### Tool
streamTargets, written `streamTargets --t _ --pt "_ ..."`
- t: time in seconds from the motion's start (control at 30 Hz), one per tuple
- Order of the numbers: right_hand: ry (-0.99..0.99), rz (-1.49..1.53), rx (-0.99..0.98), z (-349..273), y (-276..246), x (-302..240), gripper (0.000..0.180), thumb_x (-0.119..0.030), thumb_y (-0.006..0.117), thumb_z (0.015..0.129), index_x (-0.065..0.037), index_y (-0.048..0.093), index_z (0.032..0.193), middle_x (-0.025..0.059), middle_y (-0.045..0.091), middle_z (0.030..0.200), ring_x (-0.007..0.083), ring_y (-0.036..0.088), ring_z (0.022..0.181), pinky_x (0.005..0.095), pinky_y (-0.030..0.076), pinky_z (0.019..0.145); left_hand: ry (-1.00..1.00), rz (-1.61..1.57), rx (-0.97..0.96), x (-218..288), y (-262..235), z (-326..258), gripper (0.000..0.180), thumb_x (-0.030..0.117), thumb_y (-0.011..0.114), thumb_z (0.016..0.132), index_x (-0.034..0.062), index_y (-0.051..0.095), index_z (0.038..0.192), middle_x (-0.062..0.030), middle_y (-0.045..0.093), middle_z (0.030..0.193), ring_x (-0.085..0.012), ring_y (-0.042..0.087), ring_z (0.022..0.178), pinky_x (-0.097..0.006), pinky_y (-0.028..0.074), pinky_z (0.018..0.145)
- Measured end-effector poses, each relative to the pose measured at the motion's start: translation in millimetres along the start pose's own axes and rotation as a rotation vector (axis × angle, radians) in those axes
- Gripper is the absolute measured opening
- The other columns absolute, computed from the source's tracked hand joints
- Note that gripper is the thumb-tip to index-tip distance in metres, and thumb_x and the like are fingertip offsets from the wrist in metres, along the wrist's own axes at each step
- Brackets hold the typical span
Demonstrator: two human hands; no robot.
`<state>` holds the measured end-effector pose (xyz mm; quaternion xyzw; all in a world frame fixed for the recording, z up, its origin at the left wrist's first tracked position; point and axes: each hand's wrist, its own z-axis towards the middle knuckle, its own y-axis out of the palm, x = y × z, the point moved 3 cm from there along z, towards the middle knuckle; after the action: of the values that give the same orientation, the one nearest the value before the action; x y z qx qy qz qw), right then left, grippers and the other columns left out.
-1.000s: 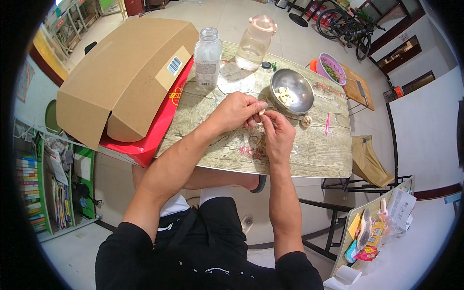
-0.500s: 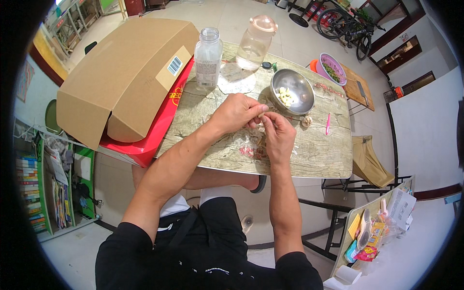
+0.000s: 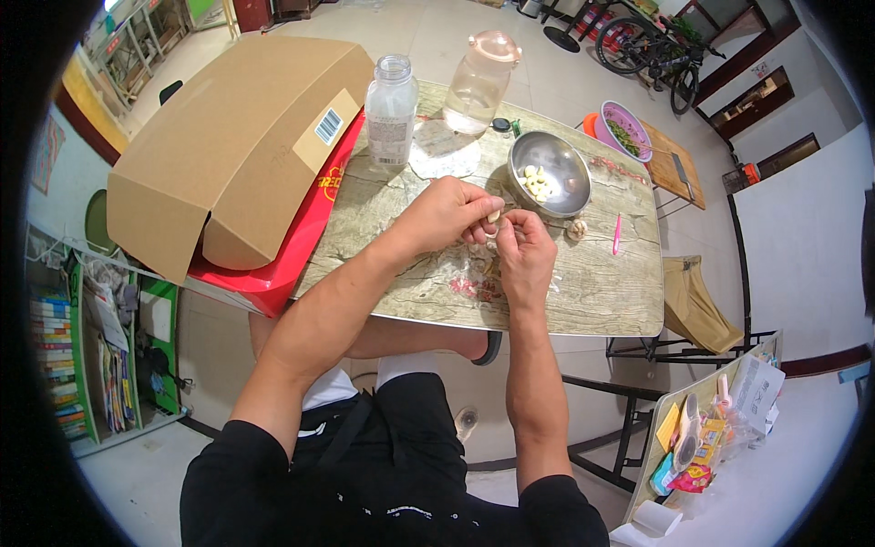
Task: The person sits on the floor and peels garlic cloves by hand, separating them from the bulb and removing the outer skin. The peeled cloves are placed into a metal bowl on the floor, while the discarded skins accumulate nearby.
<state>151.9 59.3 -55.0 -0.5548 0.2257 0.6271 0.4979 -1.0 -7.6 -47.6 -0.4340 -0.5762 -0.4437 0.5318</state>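
Presently, the left hand [image 3: 449,215] is closed in a pinch at the near side of the bowl, its thumb and forefinger gripping a pale garlic clove [image 3: 494,217] above the table [image 3: 624,296]. The right hand [image 3: 526,257] is directly beside it, fingers curled inward and thumb brought toward the forefinger; whether these tips meet, or hold a scrap of skin, cannot be told from this view. The clove is located between the two hands, at the tip of the left thumb. Just beyond them stands a round steel bowl [image 3: 571,187], upright, with several peeled cloves [image 3: 536,185] gathered toward the left of its interior. A garlic bulb [image 3: 577,229] lies near the bowl's lower right edge, and a slim pink tool [image 3: 617,234] lies farther right. Papery scraps [image 3: 472,264] are scattered on the tabletop below the hands, partly hidden by them. At the far left of the tabletop stand a clear open-mouthed jar [image 3: 391,109] with a label and, to its right, a pink-lidded jug [image 3: 480,87] containing clear liquid. A pale round mat [image 3: 444,150] lies near both vessels. A large cardboard box [image 3: 223,137] rests on a red tray [image 3: 269,284] at left.
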Motion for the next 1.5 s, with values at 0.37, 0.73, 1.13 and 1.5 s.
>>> streamTargets --t 0.37,0.73,1.13,1.5 --pt "0.054 -0.258 0.031 1.4 -2.8 -0.5 0.019 -0.019 0.07 0.093 0.0 0.068 0.089 0.0122 0.066 0.066 0.0193 0.062 0.057 0.0343 0.049 0.057 -0.008 -0.37 -0.156 1.1 -6.1 3.2 0.033 0.023 0.056 0.108 -0.0017 0.064 0.129 -0.0079 0.074 0.108 -0.0082 0.066 0.083 -0.024 0.055 0.074" --pt "-0.08 -0.3 0.138 3.2 -10.0 -7.1 0.022 -0.005 0.061 0.083 -0.002 0.054 0.104 0.0165 0.061 0.083 0.0312 0.06 0.07 0.0415 0.05 0.068 0.109 -0.342 -0.042 14.0 -4.7 4.0 0.026 0.006 0.071 0.096 0.0004 0.069 0.121 -0.008 0.073 0.117 -0.0099 0.066 0.093 -0.028 0.057 0.085" --pt "-0.048 -0.012 0.186 2.1 -10.3 -0.1 0.022 -0.005 0.061 0.1 0.002 0.054 0.12 0.0097 0.069 0.095 0.0128 0.065 0.064 0.0281 0.052 0.059 0.347 0.42 0.152 52.7 25.2 31.8 0.028 0.006 0.069 0.092 0.0016 0.072 0.12 -0.0059 0.075 0.098 -0.0109 0.065 0.08 -0.028 0.053 0.073" --pt "0.066 0.144 0.119 1.6 -11.2 -9.8 0.021 -0.001 0.068 0.096 0.004 0.061 0.115 0.0055 0.067 0.092 0.0101 0.064 0.068 0.0243 0.053 0.062 0.712 0.807 0.265 38.6 26.9 56.3 0.022 0.011 0.071 0.088 0.0043 0.075 0.108 -0.0149 0.073 0.105 -0.0338 0.065 0.104 -0.044 0.051 0.093"
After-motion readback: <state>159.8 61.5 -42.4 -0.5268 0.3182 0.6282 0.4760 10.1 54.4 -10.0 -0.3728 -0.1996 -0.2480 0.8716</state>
